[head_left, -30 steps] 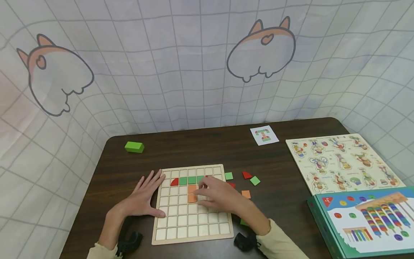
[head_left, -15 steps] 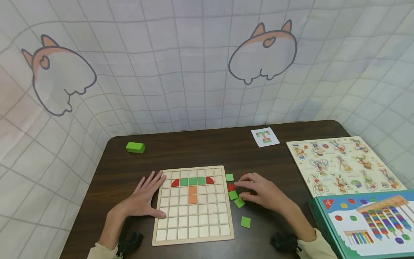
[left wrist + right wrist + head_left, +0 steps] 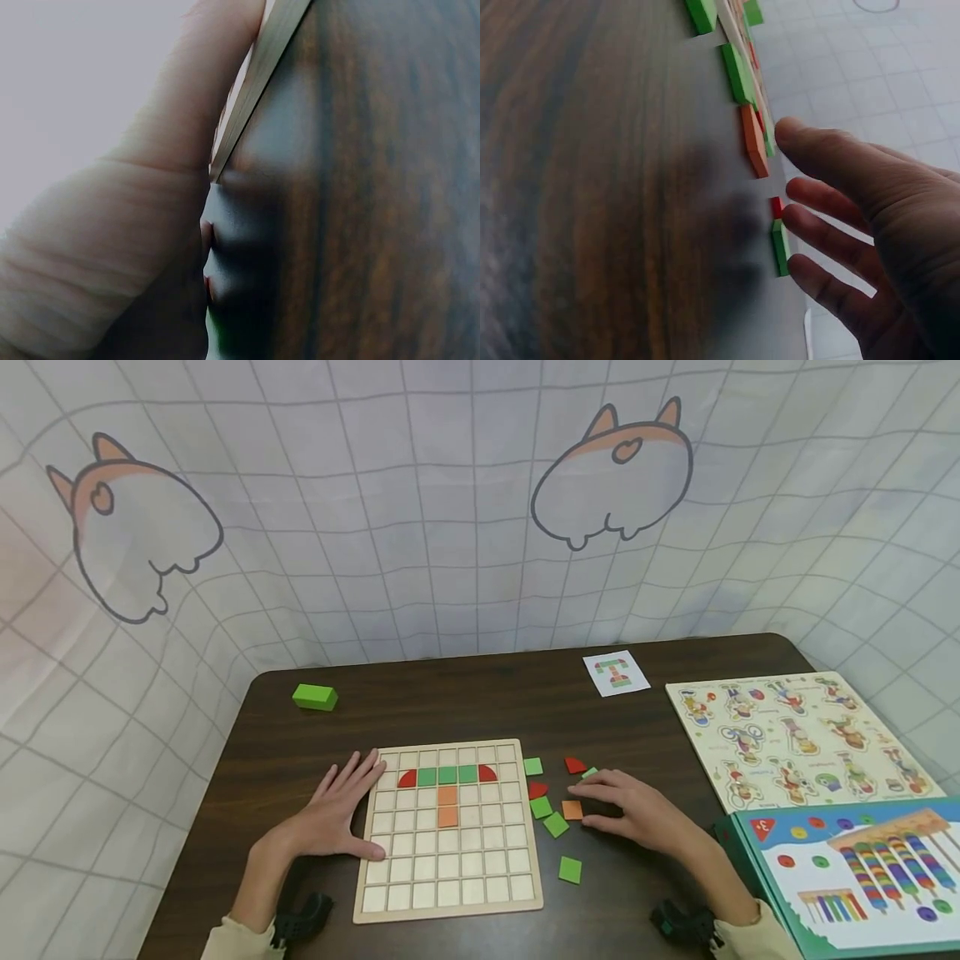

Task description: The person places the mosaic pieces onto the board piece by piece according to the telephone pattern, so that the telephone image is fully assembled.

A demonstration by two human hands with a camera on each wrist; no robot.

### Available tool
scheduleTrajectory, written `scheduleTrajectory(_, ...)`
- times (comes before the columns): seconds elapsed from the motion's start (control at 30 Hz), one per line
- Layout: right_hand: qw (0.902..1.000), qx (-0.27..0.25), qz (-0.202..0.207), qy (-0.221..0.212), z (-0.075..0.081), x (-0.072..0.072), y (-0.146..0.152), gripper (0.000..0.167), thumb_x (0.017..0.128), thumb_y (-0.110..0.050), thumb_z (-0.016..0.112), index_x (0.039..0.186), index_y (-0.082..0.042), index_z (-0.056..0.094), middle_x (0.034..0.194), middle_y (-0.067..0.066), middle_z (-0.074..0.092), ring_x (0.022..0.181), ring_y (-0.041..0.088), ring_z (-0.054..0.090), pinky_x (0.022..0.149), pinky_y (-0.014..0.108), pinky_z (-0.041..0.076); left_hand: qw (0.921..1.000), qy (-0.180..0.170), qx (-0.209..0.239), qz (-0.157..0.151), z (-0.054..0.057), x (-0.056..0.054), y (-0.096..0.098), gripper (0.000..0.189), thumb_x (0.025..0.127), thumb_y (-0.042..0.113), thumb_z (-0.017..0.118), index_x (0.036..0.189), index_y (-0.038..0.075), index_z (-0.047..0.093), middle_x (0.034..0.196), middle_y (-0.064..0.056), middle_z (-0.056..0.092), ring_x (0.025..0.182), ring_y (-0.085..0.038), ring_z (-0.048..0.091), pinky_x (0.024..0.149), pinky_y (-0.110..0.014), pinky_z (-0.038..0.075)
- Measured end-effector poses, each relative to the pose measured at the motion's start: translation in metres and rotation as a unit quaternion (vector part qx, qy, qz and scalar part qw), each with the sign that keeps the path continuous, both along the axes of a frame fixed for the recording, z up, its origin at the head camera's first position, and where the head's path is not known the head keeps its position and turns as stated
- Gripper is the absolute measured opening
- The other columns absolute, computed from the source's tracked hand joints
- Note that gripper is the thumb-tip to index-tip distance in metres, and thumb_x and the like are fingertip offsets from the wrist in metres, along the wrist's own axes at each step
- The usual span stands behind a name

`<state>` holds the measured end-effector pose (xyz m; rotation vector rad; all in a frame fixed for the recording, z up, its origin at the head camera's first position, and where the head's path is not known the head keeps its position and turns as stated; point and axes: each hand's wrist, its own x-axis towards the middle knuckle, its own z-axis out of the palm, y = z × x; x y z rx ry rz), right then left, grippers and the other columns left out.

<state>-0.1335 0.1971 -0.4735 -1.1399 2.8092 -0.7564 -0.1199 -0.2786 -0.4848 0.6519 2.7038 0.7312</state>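
My left hand (image 3: 330,818) lies spread along the left edge of a wooden grid board (image 3: 420,868), thumb and fingertips on its rim. In the board's upper rows, green square tiles (image 3: 447,775) stand between two red quarter-round tiles (image 3: 407,778), and two orange square tiles (image 3: 447,817) run down below them. Right of the board, my right hand (image 3: 637,810) hovers with loosely bent, parted fingers, holding nothing. Its thumb and index tips are close beside a loose orange tile (image 3: 572,810). The right wrist view shows that orange tile (image 3: 754,141) near the thumb tip.
Loose green tiles (image 3: 570,870) and red tiles (image 3: 575,766) lie right of the board. A small pattern card (image 3: 617,673) is at the back. A picture puzzle board (image 3: 802,739) and a boxed toy (image 3: 855,877) occupy the right side; a green block (image 3: 315,697) stands back left.
My right hand has left the board and moved right to the loose tiles, uncovering a red tile at the right end of the row. The left hand has stayed put.
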Motion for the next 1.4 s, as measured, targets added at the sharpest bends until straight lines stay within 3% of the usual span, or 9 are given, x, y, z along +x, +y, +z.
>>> scheduleTrajectory(0.37, 0.999, -0.034, 0.028, -0.007, -0.003, -0.001, -0.004, 0.03, 0.088, -0.025, 0.071, 0.117, -0.016, 0.071, 0.118, 0.002, 0.066, 0.106, 0.018, 0.062, 0.085, 0.036, 0.055, 0.9999, 0.007, 0.009, -0.005, -0.002, 0.0, 0.0, 0.123, 0.066, 0.056, 0.081, 0.157, 0.011, 0.013, 0.165, -0.016, 0.003, 0.15, -0.045, -0.001, 0.112, -0.068, -0.001)
scheduleTrajectory(0.53, 0.9997, 0.002, 0.011, -0.019, -0.005, -0.001, -0.006, 0.029, 0.088, -0.026, 0.071, 0.117, -0.019, 0.073, 0.12, 0.001, 0.066, 0.107, 0.018, 0.06, 0.087, 0.038, 0.054, 0.9999, 0.008, 0.012, -0.006, -0.001, -0.001, 0.0, 0.123, 0.066, 0.055, 0.082, 0.157, 0.012, 0.012, 0.165, -0.016, 0.003, 0.15, -0.046, -0.001, 0.112, -0.068, -0.001)
scheduleTrajectory(0.63, 0.9998, 0.018, 0.009, -0.004, -0.008, 0.0, -0.006, 0.025, 0.088, -0.025, 0.071, 0.112, -0.021, 0.075, 0.115, -0.001, 0.066, 0.103, 0.016, 0.058, 0.084, 0.035, 0.053, 0.9999, 0.008, 0.009, -0.006, -0.001, 0.0, 0.0, 0.123, 0.065, 0.056, 0.081, 0.157, 0.012, 0.013, 0.165, -0.015, 0.003, 0.15, -0.045, -0.001, 0.112, -0.068, -0.002)
scheduleTrajectory(0.8, 0.9992, 0.005, 0.015, 0.036, -0.009, 0.0, -0.007, 0.019, 0.085, -0.021, 0.074, 0.104, -0.021, 0.076, 0.104, -0.005, 0.067, 0.093, 0.011, 0.056, 0.076, 0.029, 0.052, 0.9999, 0.004, 0.014, -0.005, 0.0, 0.0, 0.001, 0.123, 0.065, 0.055, 0.082, 0.157, 0.011, 0.013, 0.165, -0.015, 0.002, 0.15, -0.045, -0.002, 0.112, -0.068, -0.003)
scheduleTrajectory(1.0, 0.9935, -0.076, 0.006, 0.084, -0.001, -0.006, -0.013, 0.026, 0.077, -0.013, 0.08, 0.102, -0.016, 0.076, 0.097, -0.004, 0.066, 0.08, 0.009, 0.057, 0.067, 0.024, 0.05, 0.9999, 0.008, 0.008, -0.007, -0.002, -0.002, 0.0, 0.123, 0.066, 0.057, 0.081, 0.157, 0.011, 0.011, 0.165, -0.016, 0.002, 0.15, -0.045, -0.002, 0.112, -0.068, -0.002)
scheduleTrajectory(1.07, 0.989, -0.112, 0.028, 0.092, 0.004, -0.008, -0.023, 0.027, 0.076, -0.01, 0.08, 0.103, -0.015, 0.076, 0.096, -0.002, 0.065, 0.076, 0.009, 0.057, 0.064, 0.02, 0.048, 0.9999, 0.012, 0.007, -0.007, -0.003, -0.003, 0.0, 0.123, 0.066, 0.058, 0.08, 0.157, 0.011, 0.012, 0.165, -0.017, 0.002, 0.15, -0.045, -0.001, 0.112, -0.068, -0.001)
scheduleTrajectory(1.17, 0.9859, -0.131, 0.082, 0.064, 0.015, -0.005, -0.053, 0.027, 0.079, -0.008, 0.078, 0.106, -0.013, 0.075, 0.099, 0.0, 0.065, 0.075, 0.011, 0.058, 0.062, 0.019, 0.048, 0.9999, 0.012, 0.008, -0.006, -0.003, -0.002, -0.001, 0.124, 0.066, 0.058, 0.081, 0.157, 0.01, 0.012, 0.164, -0.018, 0.003, 0.149, -0.046, -0.001, 0.111, -0.069, -0.001)
scheduleTrajectory(1.3, 0.9857, -0.086, 0.137, 0.047, 0.023, 0.005, -0.104, 0.024, 0.085, -0.014, 0.074, 0.109, -0.013, 0.075, 0.102, 0.001, 0.065, 0.083, 0.011, 0.059, 0.071, 0.016, 0.05, 1.0, 0.004, 0.003, -0.003, -0.003, -0.001, -0.001, 0.124, 0.066, 0.058, 0.081, 0.158, 0.012, 0.011, 0.165, -0.015, 0.001, 0.15, -0.044, -0.003, 0.112, -0.068, -0.002)
scheduleTrajectory(1.4, 0.9808, -0.039, 0.166, 0.095, 0.023, 0.012, -0.138, 0.015, 0.088, -0.019, 0.072, 0.101, -0.016, 0.077, 0.098, -0.001, 0.063, 0.086, 0.009, 0.057, 0.076, 0.014, 0.048, 1.0, 0.0, 0.002, -0.003, -0.002, -0.001, 0.0, 0.124, 0.066, 0.058, 0.081, 0.158, 0.012, 0.01, 0.165, -0.014, 0.001, 0.151, -0.043, -0.003, 0.113, -0.067, -0.002)
